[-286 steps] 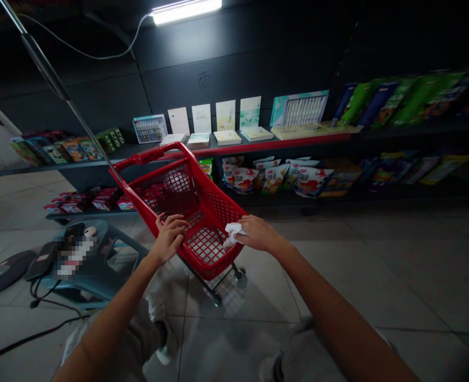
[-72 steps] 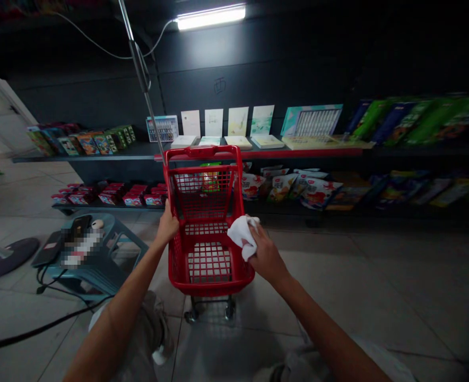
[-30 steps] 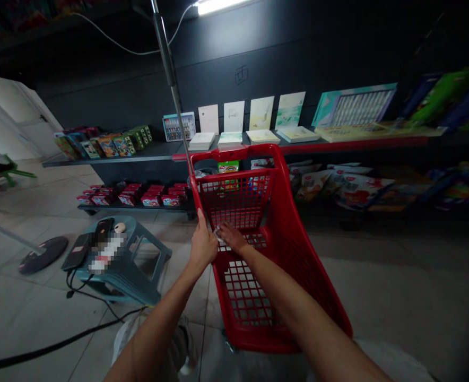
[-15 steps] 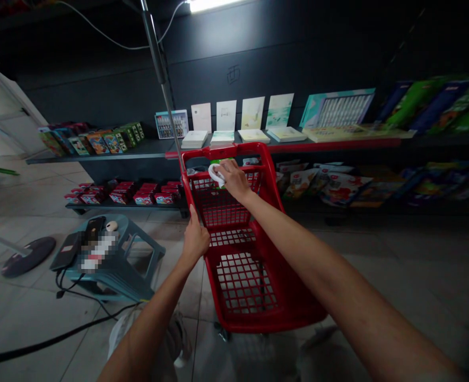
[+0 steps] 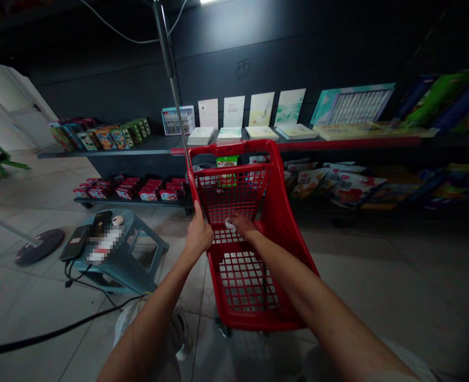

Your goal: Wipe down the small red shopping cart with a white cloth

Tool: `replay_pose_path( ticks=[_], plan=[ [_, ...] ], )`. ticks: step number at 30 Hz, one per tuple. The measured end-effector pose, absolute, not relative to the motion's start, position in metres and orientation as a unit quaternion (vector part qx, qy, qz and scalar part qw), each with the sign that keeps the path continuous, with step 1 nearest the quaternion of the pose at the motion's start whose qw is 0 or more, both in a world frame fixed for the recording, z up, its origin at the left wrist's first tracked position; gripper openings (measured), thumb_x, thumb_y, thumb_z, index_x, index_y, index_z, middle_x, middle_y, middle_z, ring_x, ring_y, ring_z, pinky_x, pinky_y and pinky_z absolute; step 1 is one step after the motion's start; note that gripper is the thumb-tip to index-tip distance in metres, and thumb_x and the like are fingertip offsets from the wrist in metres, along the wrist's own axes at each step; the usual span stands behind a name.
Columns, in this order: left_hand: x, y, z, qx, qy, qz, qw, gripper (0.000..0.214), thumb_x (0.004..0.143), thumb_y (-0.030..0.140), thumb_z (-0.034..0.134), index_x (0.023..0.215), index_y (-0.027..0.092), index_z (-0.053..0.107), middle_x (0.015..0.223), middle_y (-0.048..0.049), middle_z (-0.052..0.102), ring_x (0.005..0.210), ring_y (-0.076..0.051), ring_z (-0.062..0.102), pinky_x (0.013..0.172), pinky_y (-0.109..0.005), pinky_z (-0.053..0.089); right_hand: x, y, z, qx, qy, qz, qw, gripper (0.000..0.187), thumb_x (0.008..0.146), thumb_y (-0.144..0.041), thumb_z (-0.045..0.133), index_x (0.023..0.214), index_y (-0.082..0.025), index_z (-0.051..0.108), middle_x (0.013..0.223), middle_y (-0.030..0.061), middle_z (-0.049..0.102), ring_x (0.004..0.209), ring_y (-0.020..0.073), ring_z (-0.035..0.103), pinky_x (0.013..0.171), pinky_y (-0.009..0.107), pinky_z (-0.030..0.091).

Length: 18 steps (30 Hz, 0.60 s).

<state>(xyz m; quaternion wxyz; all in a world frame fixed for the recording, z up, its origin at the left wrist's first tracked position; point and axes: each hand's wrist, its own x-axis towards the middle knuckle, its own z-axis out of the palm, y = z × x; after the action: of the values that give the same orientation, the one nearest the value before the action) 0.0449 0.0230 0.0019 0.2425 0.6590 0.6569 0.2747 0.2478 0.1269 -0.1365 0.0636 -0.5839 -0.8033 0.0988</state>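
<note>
A red plastic shopping cart (image 5: 294, 233) with a grid back and a grid floor stands in front of me. My left hand (image 5: 199, 233) is wrapped round its left side rim, the index finger lying along the edge. Down inside the basket, close to the lower part of the back panel, my right hand (image 5: 242, 225) holds a small white cloth (image 5: 230, 225). The cloth is bunched and partly hidden by the fingers. Whether it touches the red grid I cannot tell.
Behind the cart runs a dark shelf (image 5: 147, 151) with books, boxes and a pen set; snack bags (image 5: 352, 185) lie below. To the left stands a blue-grey stool (image 5: 139, 225) carrying devices and cables. A metal pole (image 5: 174, 90) rises beside the cart's left side.
My right hand has moved with the white cloth from the top of the cart's back panel down into the basket. My left hand keeps its hold on the rim. The view has shifted slightly.
</note>
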Motion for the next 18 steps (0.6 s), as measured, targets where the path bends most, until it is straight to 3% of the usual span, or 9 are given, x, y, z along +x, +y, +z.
replay_pose_path(
  ticks=[2,5,7,9,12,18],
  plan=[
    [0.045,0.023,0.002,0.659,0.654,0.279,0.245,0.094,0.088,0.015,0.047,0.168,0.012,-0.002,0.151,-0.0213,0.058,0.13,-0.032,0.064,0.11,-0.044,0.048,0.253,0.142,-0.109,-0.604,-0.785,0.079,0.11,0.042,0.094,-0.016,0.057,0.135,-0.02,0.067,0.139,0.0144,0.061,0.12,0.025,0.062,0.097,0.03,0.048],
    [0.045,0.024,0.003,0.659,0.648,0.29,0.246,0.094,0.087,0.014,0.047,0.168,0.013,-0.001,0.152,-0.0209,0.057,0.131,-0.032,0.064,0.111,-0.044,0.047,0.265,0.165,-0.058,-0.625,-0.725,0.014,0.288,0.04,0.097,-0.02,0.05,0.134,-0.019,0.066,0.132,0.0127,0.061,0.112,0.0226,0.063,0.093,0.028,0.05],
    [0.045,0.024,0.004,0.66,0.645,0.295,0.246,0.094,0.087,0.015,0.047,0.168,0.013,0.0,0.151,-0.0214,0.058,0.131,-0.033,0.064,0.11,-0.046,0.047,0.275,0.175,-0.031,-0.61,-0.674,-0.041,0.415,0.039,0.096,-0.017,0.047,0.129,-0.016,0.068,0.126,0.0136,0.06,0.111,0.0228,0.062,0.097,0.03,0.05],
    [0.044,0.023,0.004,0.662,0.643,0.296,0.246,0.094,0.087,0.015,0.047,0.168,0.012,0.0,0.149,-0.0225,0.059,0.13,-0.034,0.064,0.11,-0.047,0.048,0.283,0.178,-0.016,-0.595,-0.643,-0.086,0.474,0.043,0.093,-0.012,0.047,0.131,-0.015,0.066,0.128,0.0152,0.057,0.118,0.0243,0.058,0.104,0.034,0.048],
    [0.044,0.023,0.004,0.666,0.638,0.297,0.248,0.093,0.088,0.017,0.047,0.168,0.012,0.0,0.149,-0.0225,0.06,0.13,-0.035,0.064,0.109,-0.048,0.048,0.289,0.174,-0.024,-0.625,-0.633,-0.103,0.445,0.049,0.091,-0.01,0.047,0.138,-0.017,0.06,0.136,0.0151,0.052,0.125,0.0258,0.053,0.107,0.036,0.046],
    [0.047,0.025,0.002,0.669,0.636,0.296,0.245,0.094,0.089,0.019,0.047,0.168,0.012,-0.002,0.151,-0.0221,0.058,0.132,-0.034,0.063,0.109,-0.046,0.049,0.283,0.151,-0.094,-0.707,-0.666,-0.021,0.236,0.048,0.099,-0.018,0.043,0.146,-0.026,0.053,0.152,0.0102,0.047,0.133,0.0268,0.047,0.097,0.031,0.049]
  ],
)
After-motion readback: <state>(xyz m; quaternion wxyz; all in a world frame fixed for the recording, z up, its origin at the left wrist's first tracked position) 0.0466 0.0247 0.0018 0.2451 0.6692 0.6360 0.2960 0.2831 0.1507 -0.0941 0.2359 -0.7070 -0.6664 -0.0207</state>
